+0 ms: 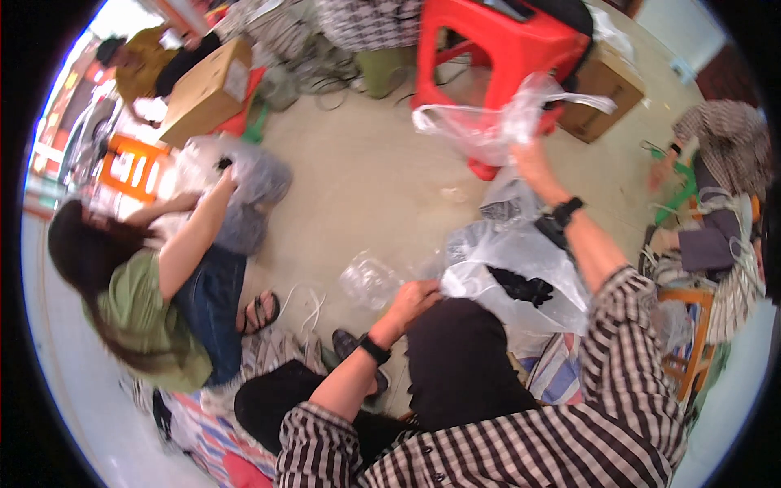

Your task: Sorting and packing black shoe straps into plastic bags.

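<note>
My right hand (530, 163) is raised ahead and closed on a crumpled clear plastic bag (533, 106), whose loose ends spread to both sides in front of a red stool. Beside my knee, my left hand (416, 299) has its fingers pressed together at the whitish edge of a large translucent plastic bag (561, 272); whether it grips that edge is hard to make out. Inside the large bag lies a crumpled black item (522, 286), too blurred to name. Another clear piece of plastic (368, 278) rests on the floor left of the large bag.
A red plastic stool (496, 49) stands ahead, near a cardboard box (602, 93). At left, a person in green (138, 325) handles a filled plastic bag (244, 175). Another person (724, 154) sits at right by a wooden stool (691, 325). A carton (211, 89) stands far left.
</note>
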Tool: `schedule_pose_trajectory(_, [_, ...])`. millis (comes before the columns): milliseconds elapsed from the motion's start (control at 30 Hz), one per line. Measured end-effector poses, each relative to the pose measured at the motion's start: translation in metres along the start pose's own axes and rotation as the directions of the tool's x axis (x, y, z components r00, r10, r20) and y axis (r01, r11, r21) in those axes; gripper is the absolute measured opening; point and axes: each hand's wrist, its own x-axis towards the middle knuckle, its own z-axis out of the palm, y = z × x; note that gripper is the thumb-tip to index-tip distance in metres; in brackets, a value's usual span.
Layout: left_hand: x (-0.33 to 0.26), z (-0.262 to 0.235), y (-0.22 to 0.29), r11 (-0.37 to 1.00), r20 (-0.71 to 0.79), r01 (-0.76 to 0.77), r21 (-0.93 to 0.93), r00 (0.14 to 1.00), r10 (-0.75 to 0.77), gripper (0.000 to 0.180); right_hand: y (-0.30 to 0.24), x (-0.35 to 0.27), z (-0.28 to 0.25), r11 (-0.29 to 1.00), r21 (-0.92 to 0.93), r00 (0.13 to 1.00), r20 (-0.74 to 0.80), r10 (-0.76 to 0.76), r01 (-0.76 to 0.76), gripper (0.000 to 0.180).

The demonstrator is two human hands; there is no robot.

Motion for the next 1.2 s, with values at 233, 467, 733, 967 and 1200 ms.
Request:
schedule_pose_trajectory(233, [-0.004, 0.009, -0.019, 0.997, -0.087, -0.054, 0.059, 0.994, 0.059, 0.019, -0.189, 0.079, -0.009, 0.753, 0.641, 0.982, 0.006, 0.189, -0.149, 0.017])
schedule_pose_trajectory(467, [-0.022, 0.005, -0.02, 0.998, -0.145, 0.056, -0.009, 0.988, -0.057, 0.02, -0.271, 0.088, 0.124, 0.771, 0.577, 0.954, 0.271, 0.129, -0.269, 0.014])
schedule_pose_trajectory(733, [-0.005, -0.004, -0.009, 0.999, -0.192, 0.033, -0.031, 0.981, -0.038, 0.02, -0.268, 0.014, 0.165, 0.9, 0.373, 0.66, 0.738, -0.142, -0.224, 0.031])
schedule_pose_trajectory(967, [-0.01, -0.01, -0.014, 0.979, -0.193, 0.163, -0.12, 0.964, -0.185, 0.017, -0.242, -0.068, 0.058, 0.745, 0.523, 0.744, 0.667, -0.054, -0.414, 0.018])
schedule_pose_trajectory(1200, [0.008, -0.009, -0.005, 0.907, -0.159, 0.201, -0.369, 0.948, -0.275, 0.016, -0.154, -0.193, -0.016, 0.975, -0.02, 0.747, 0.64, 0.181, -0.219, 0.018])
